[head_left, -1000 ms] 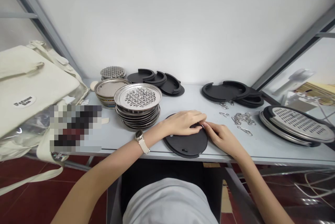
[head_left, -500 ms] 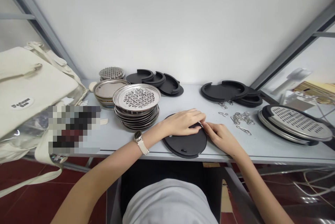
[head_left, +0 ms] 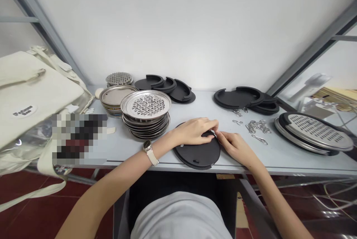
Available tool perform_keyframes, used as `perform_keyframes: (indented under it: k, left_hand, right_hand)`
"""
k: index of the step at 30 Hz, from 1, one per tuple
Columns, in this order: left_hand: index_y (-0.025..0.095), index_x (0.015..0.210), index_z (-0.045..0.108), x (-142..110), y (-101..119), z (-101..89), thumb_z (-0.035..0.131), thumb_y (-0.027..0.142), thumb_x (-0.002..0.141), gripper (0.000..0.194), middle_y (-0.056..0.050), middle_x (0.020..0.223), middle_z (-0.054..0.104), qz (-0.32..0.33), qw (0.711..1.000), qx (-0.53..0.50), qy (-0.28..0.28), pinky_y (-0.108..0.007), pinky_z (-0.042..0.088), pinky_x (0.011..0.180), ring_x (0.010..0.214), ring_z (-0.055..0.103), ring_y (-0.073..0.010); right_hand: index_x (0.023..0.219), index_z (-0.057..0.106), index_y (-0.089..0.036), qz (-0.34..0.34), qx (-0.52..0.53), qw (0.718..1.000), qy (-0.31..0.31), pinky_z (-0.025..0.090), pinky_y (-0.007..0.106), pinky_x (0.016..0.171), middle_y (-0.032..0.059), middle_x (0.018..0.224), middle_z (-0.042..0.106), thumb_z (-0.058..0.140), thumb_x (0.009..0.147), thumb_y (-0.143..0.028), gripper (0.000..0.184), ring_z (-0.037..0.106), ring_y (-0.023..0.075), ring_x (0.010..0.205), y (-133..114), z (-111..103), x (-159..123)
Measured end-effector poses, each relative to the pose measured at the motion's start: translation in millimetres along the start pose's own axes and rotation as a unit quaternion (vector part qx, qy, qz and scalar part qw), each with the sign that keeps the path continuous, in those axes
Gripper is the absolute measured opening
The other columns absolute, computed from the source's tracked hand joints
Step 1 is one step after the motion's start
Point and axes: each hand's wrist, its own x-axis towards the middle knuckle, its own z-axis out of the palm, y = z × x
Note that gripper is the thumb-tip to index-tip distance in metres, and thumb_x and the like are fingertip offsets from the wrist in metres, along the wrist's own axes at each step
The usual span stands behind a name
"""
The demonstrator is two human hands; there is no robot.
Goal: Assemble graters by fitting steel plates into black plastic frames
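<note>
Presently, the black disc (head_left: 199, 155) lies flat on the bench (head_left: 111, 146), near its front edge. The left hand (head_left: 193, 131) rests across the disc with fingers bent; I cannot tell if they pinch. The right hand (head_left: 234, 147) pinches a shiny piece (head_left: 212, 131) at the disc's far right edge. Metal clips (head_left: 258, 126) are to the right, the grater stack (head_left: 145, 105) to the left.

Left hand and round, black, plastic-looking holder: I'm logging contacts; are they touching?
Touching: the head view shows the left hand lying across the black holder, covering part of its face.
</note>
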Motion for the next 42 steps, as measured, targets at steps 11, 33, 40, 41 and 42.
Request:
perform_keyframes:
  k: [11, 33, 40, 41, 42]
  left_hand:
    - [0.019, 0.099, 0.049, 0.0, -1.0, 0.5, 0.050, 0.017, 0.086, 0.014, -0.006, 0.095, 0.059, 0.025, 1.000, 0.008, 0.013, -0.031, 0.044, 0.080, 0.089, 0.056, -0.0196]
    - [0.019, 0.100, 0.047, -1.1, 0.6, 0.4, 0.052, 0.018, 0.086, 0.015, -0.006, 0.094, 0.057, 0.038, 0.998, 0.034, 0.030, -0.032, 0.045, 0.081, 0.090, 0.055, -0.0208]
    - [0.019, 0.101, 0.047, -1.4, 0.7, -0.1, 0.052, 0.019, 0.086, 0.016, -0.006, 0.094, 0.060, 0.019, 0.999, 0.018, 0.019, -0.032, 0.045, 0.081, 0.088, 0.057, -0.0206]
    - [0.019, 0.102, 0.047, -1.4, 0.7, -0.2, 0.051, 0.019, 0.086, 0.016, -0.006, 0.094, 0.060, 0.019, 1.000, 0.014, 0.017, -0.032, 0.045, 0.081, 0.088, 0.057, -0.0205]
    - [0.019, 0.102, 0.047, -1.3, 0.7, -0.3, 0.051, 0.019, 0.087, 0.016, -0.006, 0.094, 0.060, 0.019, 1.000, 0.010, 0.016, -0.032, 0.045, 0.080, 0.088, 0.057, -0.0205]
  right_hand:
    - [0.061, 0.040, -0.020, 0.014, 0.018, 1.000, -0.001, 0.033, 0.026, 0.054, -0.0020, 0.053, 0.046, 0.029, 0.098, -0.050, 0.048, 0.043, 0.0138, 0.053, -0.2, 0.3, 0.1]
    - [0.061, 0.046, -0.019, 0.042, 0.013, 0.999, 0.004, 0.031, 0.026, 0.058, -0.0002, 0.055, 0.051, 0.031, 0.097, -0.050, 0.049, 0.046, 0.0149, 0.054, -2.2, 3.6, 4.8]
    - [0.060, 0.042, -0.019, 0.028, 0.011, 1.000, 0.000, 0.031, 0.026, 0.056, -0.0013, 0.052, 0.047, 0.029, 0.097, -0.048, 0.049, 0.043, 0.0134, 0.052, -0.7, 2.6, 2.9]
    - [0.060, 0.042, -0.019, 0.027, 0.010, 1.000, 0.000, 0.031, 0.025, 0.056, -0.0014, 0.052, 0.046, 0.029, 0.097, -0.048, 0.049, 0.043, 0.0133, 0.052, -0.6, 2.8, 3.0]
    - [0.060, 0.042, -0.019, 0.026, 0.009, 1.000, 0.000, 0.031, 0.025, 0.056, -0.0014, 0.052, 0.047, 0.029, 0.098, -0.047, 0.049, 0.043, 0.0133, 0.052, -0.5, 3.0, 3.1]
